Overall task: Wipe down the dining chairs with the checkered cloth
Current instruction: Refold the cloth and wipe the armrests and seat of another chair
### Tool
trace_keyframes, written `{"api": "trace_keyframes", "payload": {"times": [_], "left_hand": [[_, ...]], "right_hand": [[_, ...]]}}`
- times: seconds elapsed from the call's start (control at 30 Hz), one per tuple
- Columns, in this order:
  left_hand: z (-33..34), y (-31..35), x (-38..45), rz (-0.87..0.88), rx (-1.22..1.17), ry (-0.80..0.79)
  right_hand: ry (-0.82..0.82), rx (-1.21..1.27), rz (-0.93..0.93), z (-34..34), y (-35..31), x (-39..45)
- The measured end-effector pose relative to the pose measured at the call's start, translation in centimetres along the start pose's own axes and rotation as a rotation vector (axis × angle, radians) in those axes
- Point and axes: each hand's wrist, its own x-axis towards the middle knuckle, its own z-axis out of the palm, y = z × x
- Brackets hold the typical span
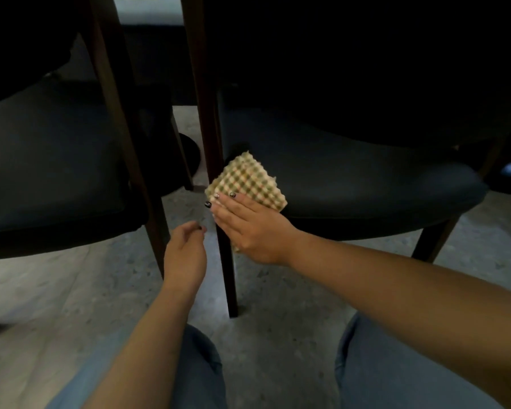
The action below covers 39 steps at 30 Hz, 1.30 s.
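Pale speckled floor [278, 343] runs under two dark dining chairs, dimly lit; on the left stands one chair [50, 172] with a black padded seat and slim brown wooden legs, its front corner near the middle of the view; beside that corner the left hand [185, 255] hangs in the air between the two chairs, fingers loosely curled and holding nothing, touching neither chair; just to its right a dark front leg [227, 276] of the second chair drops to the floor; the right hand [248, 228] lies flat with straight fingers, pressing the checkered cloth [244, 180] against the front left corner of the right chair [351, 178], the folded cloth draped over the seat edge beside that leg; blue trouser knees [396, 364] fill the bottom edge.
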Motion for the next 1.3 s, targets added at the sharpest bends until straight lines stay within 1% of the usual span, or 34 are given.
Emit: {"api": "trace_keyframes", "payload": {"times": [0.1,0.2,0.27,0.33,0.4,0.43,0.53,0.6,0.67,0.73,0.8,0.87,0.9,0.93,1.0,1.1,1.2,1.23,1.3], "left_hand": [[0.7,0.5,0.2,-0.076,-0.239,0.024],[1.0,0.9,0.0,-0.074,-0.332,0.121],[1.1,1.3,-0.1,-0.08,-0.381,0.17],[1.0,1.8,-0.2,-0.079,-0.399,0.207],[1.1,2.5,-0.5,-0.035,-0.398,0.22],[1.2,2.7,-0.7,-0.001,-0.393,0.221],[1.5,2.6,-1.3,0.108,-0.296,0.226],[1.7,2.4,-1.5,0.166,-0.242,0.239],[1.8,2.2,-1.9,0.286,-0.172,0.264],[1.9,2.1,-2.4,0.411,-0.083,0.272],[2.2,2.0,-3.1,0.529,-0.002,0.244],[2.7,2.3,-3.5,0.648,0.073,0.206],[2.9,2.6,-3.6,0.704,0.105,0.183],[3.1,2.9,-3.5,0.752,0.138,0.151],[3.6,3.3,-3.3,0.815,0.211,0.066],[4.6,3.7,-3.0,0.897,0.412,-0.088],[6.3,4.2,-2.5,1.033,0.691,-0.267],[7.0,4.6,-2.4,1.08,0.767,-0.314],[8.4,5.7,-2.1,1.161,0.9,-0.391]], "right_hand": [[-0.03,-0.037,-0.06,-0.2,0.3,-0.3],[-0.068,-0.065,-0.136,-0.3,0.9,-0.4],[-0.055,-0.085,-0.176,-0.1,1.2,-0.4],[-0.077,-0.124,-0.305,0.3,1.2,-0.7],[-0.092,-0.137,-0.437,0.8,1.7,-1.5],[-0.068,-0.129,-0.429,1.0,1.9,-1.8],[-0.007,-0.166,-0.299,1.5,1.6,-1.7],[-0.036,-0.226,-0.274,1.8,0.3,-1.3],[-0.054,-0.16,-0.236,1.9,-0.4,-0.8],[-0.037,-0.092,-0.242,2.1,-0.6,-0.6],[-0.083,-0.161,-0.33,2.4,-0.8,-1.2],[-0.186,-0.292,-0.447,3.0,-0.3,-3.3],[-0.221,-0.295,-0.5,3.4,0.4,-4.8],[-0.219,-0.271,-0.551,3.6,1.4,-6.2],[-0.136,-0.206,-0.614,3.5,3.7,-8.9],[0.025,-0.111,-0.589,3.2,6.7,-12.0],[0.096,0.172,-0.514,2.4,8.8,-14.4],[0.074,0.251,-0.484,2.3,9.3,-15.6],[-0.079,0.339,-0.413,2.3,10.3,-18.1]]}}
